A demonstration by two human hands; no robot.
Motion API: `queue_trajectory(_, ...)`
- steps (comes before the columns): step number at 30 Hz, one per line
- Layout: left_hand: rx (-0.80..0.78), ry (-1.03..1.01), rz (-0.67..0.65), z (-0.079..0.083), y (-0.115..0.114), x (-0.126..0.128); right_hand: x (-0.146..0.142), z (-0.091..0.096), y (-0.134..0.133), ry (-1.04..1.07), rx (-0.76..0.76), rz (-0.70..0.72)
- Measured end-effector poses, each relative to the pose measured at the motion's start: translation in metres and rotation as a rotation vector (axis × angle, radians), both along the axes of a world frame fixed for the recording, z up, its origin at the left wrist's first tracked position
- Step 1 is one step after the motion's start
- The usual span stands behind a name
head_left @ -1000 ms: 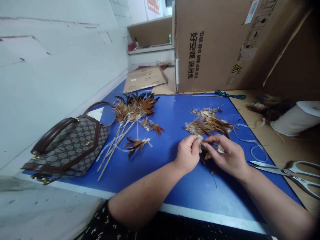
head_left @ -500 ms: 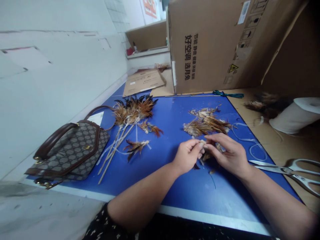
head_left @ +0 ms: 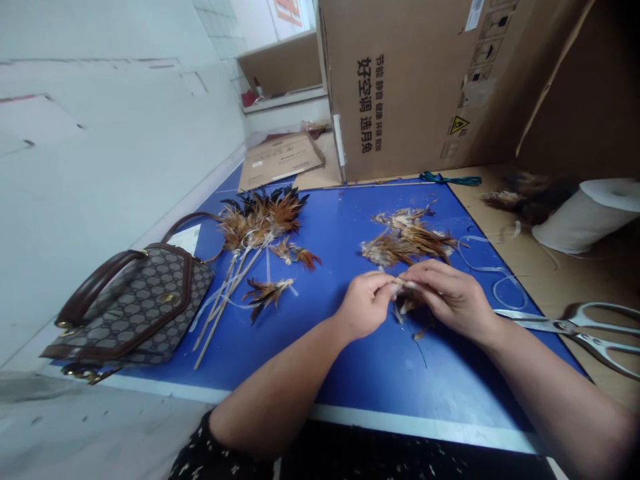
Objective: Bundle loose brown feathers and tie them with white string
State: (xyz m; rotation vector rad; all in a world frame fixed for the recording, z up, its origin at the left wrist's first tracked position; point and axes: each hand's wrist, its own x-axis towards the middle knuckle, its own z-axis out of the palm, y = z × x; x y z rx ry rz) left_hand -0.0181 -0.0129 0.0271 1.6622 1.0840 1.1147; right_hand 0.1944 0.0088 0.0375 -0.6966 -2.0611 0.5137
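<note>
Feather work on blue bench (head_left: 450, 387), part made up

Handbag (head_left: 135, 300), one. Feather-headed sticks (head_left: 263, 220), lying together; heads apparently made up. Small feather tufts (head_left: 269, 295), two, apart from the sticks; seemingly bunched, unmounted. Left hand (head_left: 367, 303): thumb and fingers pinched on a pale feather piece (head_left: 399, 285), evidently unfinished, held low over the bench. Loose feathers (head_left: 407, 243), one heap beyond the hands, apparently yet unused. Right hand (head_left: 450, 297): fingertips pinching the same piece. Scissors (head_left: 563, 325), one pair, idle.
</note>
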Motion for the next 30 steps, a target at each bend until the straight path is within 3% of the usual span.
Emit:
queue_trajectory(4,-0.061,-0.174,0.249,-0.003,0.006,-0.003,0.007,0.003,0.002,-0.227,-0.075,0.058)
queue_trajectory(8,-0.124,-0.316,0.351,-0.002,0.009,-0.005,0.012,-0.008,0.007,-0.44,-0.072,0.143)
queue_trajectory(13,-0.13,-0.34,0.343,-0.005,0.007,-0.002,0.007,-0.013,0.008,-0.453,-0.063,0.11)
queue_trajectory(19,-0.135,-0.39,0.32,-0.004,0.005,0.004,0.005,0.0,0.006,-0.086,-0.138,-0.059)
queue_trajectory(24,-0.024,-0.308,0.302,-0.004,0.003,0.005,0.007,0.005,0.002,-0.34,-0.064,0.099)
queue_trajectory(30,0.097,-0.245,0.313,-0.004,0.003,0.002,0.003,-0.005,0.003,-0.542,-0.026,0.119)
